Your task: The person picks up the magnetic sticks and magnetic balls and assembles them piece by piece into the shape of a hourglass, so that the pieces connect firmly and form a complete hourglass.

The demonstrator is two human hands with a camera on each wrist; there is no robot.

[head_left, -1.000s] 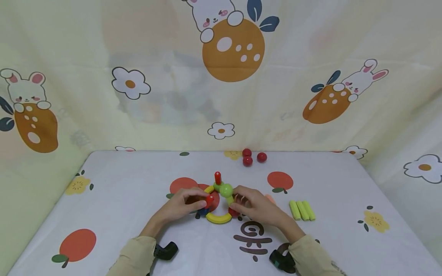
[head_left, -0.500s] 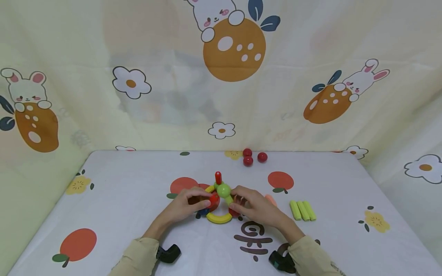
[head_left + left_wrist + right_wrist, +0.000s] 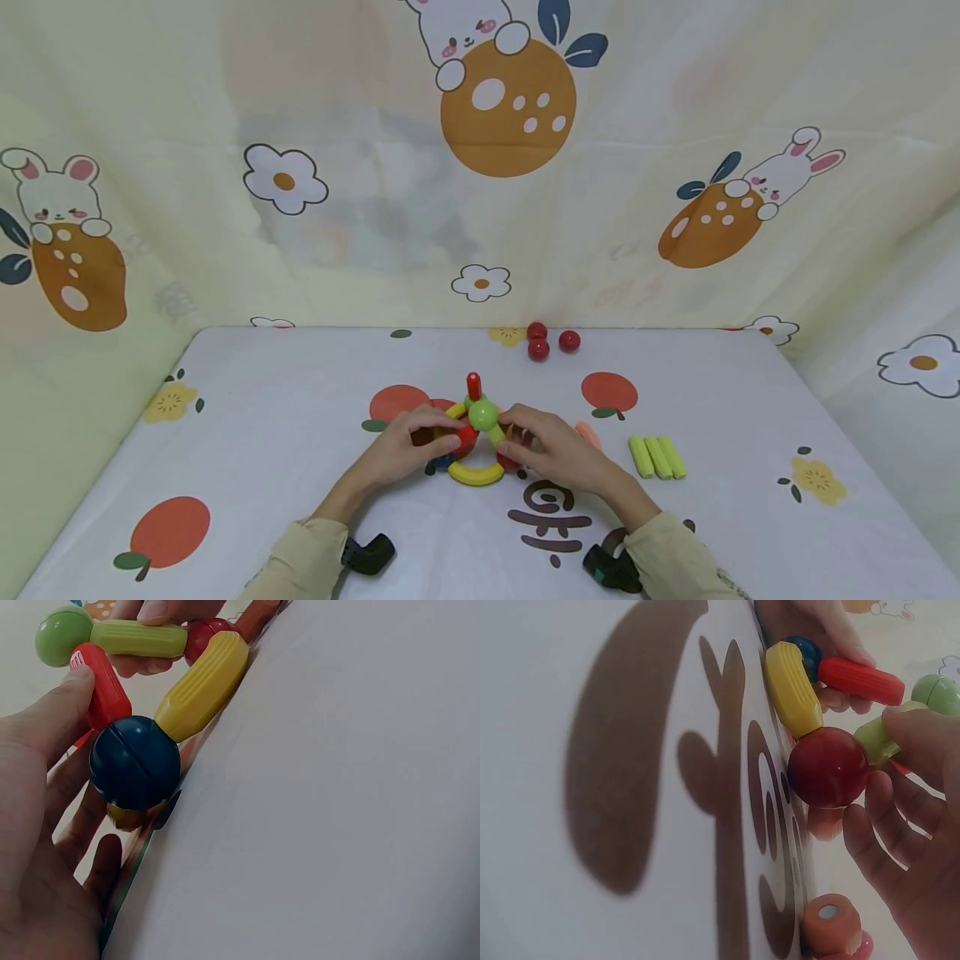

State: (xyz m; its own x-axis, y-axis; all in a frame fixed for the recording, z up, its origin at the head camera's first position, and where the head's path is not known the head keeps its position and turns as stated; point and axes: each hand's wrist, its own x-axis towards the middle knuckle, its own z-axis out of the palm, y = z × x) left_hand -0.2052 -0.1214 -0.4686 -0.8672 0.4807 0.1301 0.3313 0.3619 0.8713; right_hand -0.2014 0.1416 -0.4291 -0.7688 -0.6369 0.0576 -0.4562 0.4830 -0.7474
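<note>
My left hand (image 3: 408, 446) pinches a red magnetic rod (image 3: 109, 686) between thumb and fingers. The rod's lower end meets a dark blue ball (image 3: 135, 763). My right hand (image 3: 558, 450) pinches a light green rod (image 3: 881, 739), which slants up from a red ball (image 3: 829, 767) to a green ball (image 3: 483, 415). In the right wrist view a small gap shows between the red rod's free end and that green ball. A yellow curved rod (image 3: 476, 475) joins the blue and red balls at the front. Behind, another red rod (image 3: 474, 386) stands upright on a second green ball (image 3: 472, 403).
Several red balls (image 3: 538, 350) lie at the table's back edge. Light green rods (image 3: 657, 457) lie side by side to the right. An orange-pink rod (image 3: 588, 434) is partly hidden behind the right hand. A patterned cloth (image 3: 360, 233) hangs behind the table (image 3: 285, 400).
My left hand has shifted slightly right, tilting the red rod inward toward the green ball. That green ball has moved a little left with its rod. My right hand stays nearly still.
</note>
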